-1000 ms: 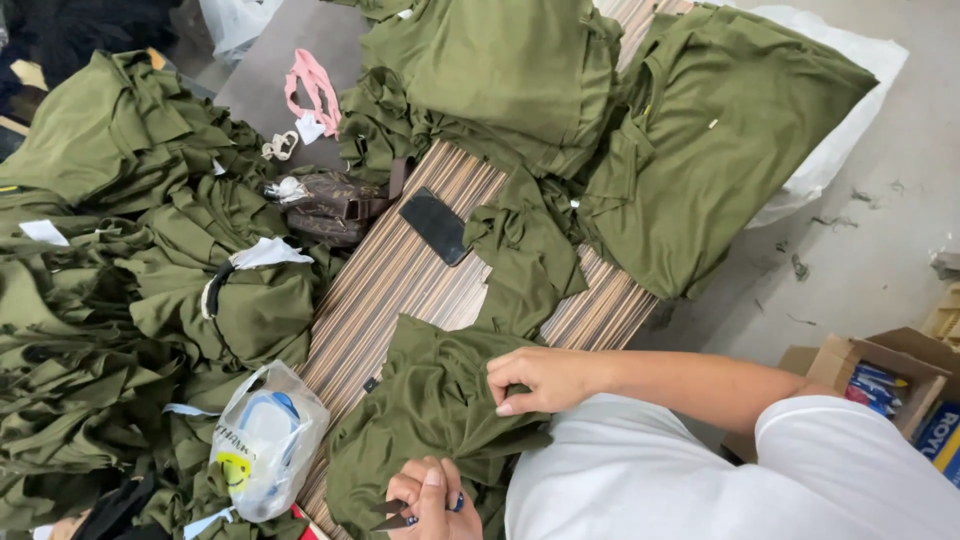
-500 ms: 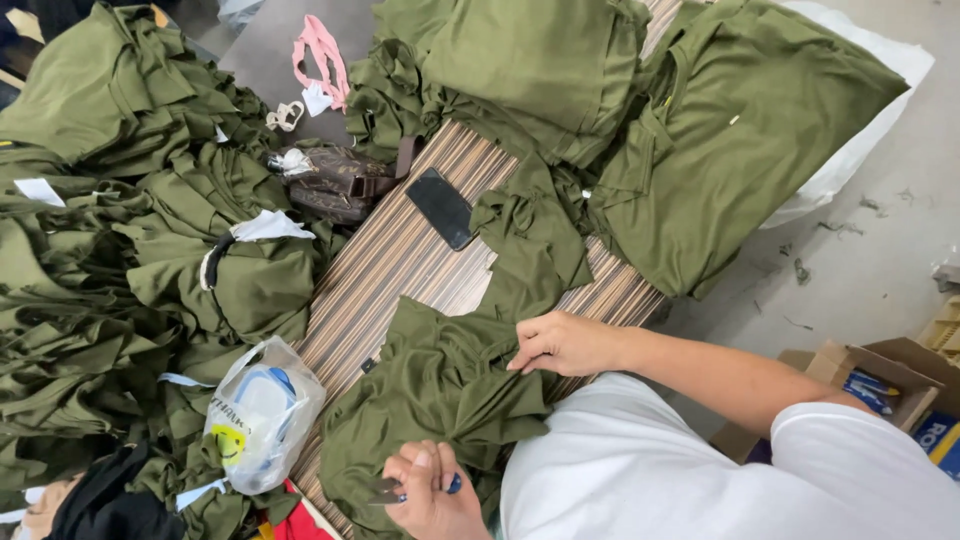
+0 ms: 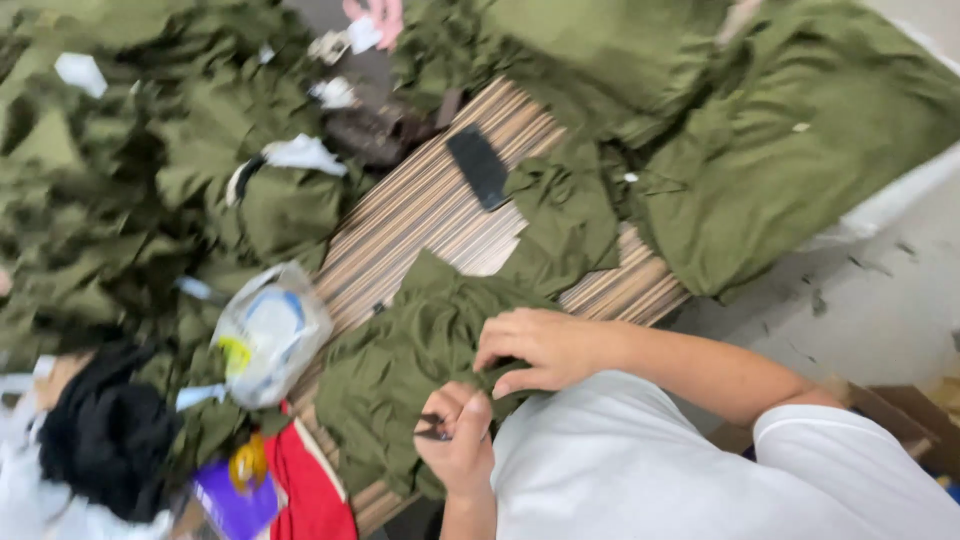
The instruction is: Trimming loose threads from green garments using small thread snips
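Both hands have closed together since the earlier frame. Right hand (image 3: 545,350) pinches the crumpled olive-green cloth garment (image 3: 410,365) at near centre; left hand (image 3: 455,435) grips small dark snips (image 3: 432,428). Many like garments remain heaped at far left, so work appears ongoing.

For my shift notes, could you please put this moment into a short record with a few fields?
Surface: striped table
Right hand: pinching the olive garment on the table
Left hand: at the garment's edge, gripping a small dark tool; its kind cannot be told
Nearby: black phone, clear plastic bag, piles of olive garments
Image: motion-blurred
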